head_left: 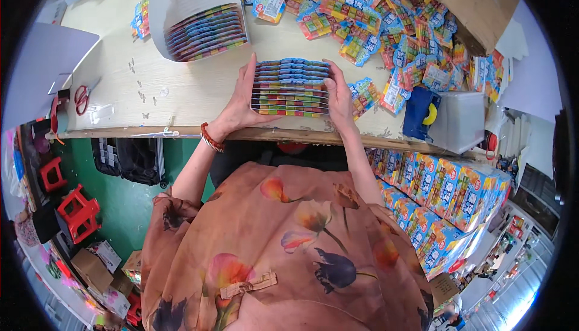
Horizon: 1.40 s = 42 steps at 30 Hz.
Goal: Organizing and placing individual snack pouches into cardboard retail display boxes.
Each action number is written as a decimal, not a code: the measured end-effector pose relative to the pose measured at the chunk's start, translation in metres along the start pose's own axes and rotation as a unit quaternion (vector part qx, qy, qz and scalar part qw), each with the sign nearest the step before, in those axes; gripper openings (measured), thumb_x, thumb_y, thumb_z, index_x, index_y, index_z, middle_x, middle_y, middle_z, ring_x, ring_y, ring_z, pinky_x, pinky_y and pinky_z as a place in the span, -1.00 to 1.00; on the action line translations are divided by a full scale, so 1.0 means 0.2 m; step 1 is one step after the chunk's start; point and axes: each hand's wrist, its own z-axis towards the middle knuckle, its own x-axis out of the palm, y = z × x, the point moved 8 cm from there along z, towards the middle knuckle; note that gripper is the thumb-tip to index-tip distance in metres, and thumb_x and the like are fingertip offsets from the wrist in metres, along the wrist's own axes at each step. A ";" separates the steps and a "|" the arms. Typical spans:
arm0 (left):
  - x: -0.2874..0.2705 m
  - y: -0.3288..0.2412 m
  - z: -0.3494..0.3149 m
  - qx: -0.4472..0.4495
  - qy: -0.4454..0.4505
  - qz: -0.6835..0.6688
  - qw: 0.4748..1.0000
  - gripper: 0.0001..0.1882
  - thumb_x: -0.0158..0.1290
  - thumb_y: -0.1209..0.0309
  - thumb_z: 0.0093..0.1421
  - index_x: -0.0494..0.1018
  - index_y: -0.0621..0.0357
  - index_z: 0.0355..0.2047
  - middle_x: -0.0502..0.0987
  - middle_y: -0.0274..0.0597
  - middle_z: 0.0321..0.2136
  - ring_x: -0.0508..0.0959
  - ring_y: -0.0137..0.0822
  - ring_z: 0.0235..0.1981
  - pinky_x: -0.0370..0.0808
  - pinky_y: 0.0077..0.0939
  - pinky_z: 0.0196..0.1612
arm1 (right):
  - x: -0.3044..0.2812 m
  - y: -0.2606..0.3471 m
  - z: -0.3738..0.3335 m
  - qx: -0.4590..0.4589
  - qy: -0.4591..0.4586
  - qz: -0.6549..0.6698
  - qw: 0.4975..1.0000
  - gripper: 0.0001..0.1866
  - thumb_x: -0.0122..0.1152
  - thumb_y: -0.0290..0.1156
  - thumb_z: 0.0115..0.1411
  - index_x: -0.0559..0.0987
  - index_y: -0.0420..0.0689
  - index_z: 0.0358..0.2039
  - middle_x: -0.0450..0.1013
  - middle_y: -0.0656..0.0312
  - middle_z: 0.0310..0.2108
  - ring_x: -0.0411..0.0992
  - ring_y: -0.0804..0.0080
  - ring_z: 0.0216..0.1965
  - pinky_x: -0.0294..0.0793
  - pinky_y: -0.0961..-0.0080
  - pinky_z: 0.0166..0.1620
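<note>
Between my two hands is a stack of colourful candy packets (291,93), standing on edge and fanned in overlapping rows near the table's front edge. My left hand (241,99) presses its left side, thumb up along the edge and fingers at the bottom. On the other side, my right hand (339,94) grips the stack's right edge, thumb bent over the front. Behind and to the left, an open white box (199,53) holds a similar row of packets (208,32). One loose packet (364,97) lies just right of my right hand.
A big heap of loose packets (362,14) covers the table's far right, beside a brown carton (476,8). A blue tape dispenser (420,114) and a clear plastic bin (456,120) stand at the right edge. Red scissors (82,99) lie left. Printed boxes (440,192) are stacked below right.
</note>
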 end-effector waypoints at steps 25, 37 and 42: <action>-1.05 -0.49 0.13 0.107 -0.157 0.159 0.969 0.05 0.48 0.42 -0.32 0.10 0.05 0.16 0.10 -0.04 0.14 0.18 -0.14 0.22 0.47 -0.26 0.02 | 0.36 0.93 0.67 -0.290 0.096 -0.007 0.952 -0.54 -0.10 -0.30 0.36 0.26 -0.12 0.24 0.29 0.09 0.17 0.23 0.21 0.24 0.14 0.34 0.25; -1.20 -0.05 0.58 0.137 -0.102 0.296 0.940 -0.01 0.43 0.19 -0.21 0.10 0.11 0.17 0.12 0.05 0.13 0.16 0.05 0.23 0.30 -0.19 0.24 | 0.52 0.79 0.89 -0.351 -0.023 -0.113 0.929 -0.48 0.22 -0.31 0.18 0.35 -0.12 0.15 0.34 0.09 -0.07 0.37 0.19 -0.10 0.36 0.33 -0.03; -1.16 0.05 0.54 0.105 -0.101 0.288 0.947 -0.03 0.40 0.28 -0.20 0.08 0.15 0.16 0.10 0.09 0.14 0.18 0.08 0.22 0.30 -0.18 0.23 | 0.76 0.86 0.84 -0.443 0.103 -0.343 0.822 -0.59 0.25 -0.30 0.09 0.45 -0.15 -0.06 0.42 0.18 -0.31 0.41 0.27 -0.21 0.33 0.32 -0.11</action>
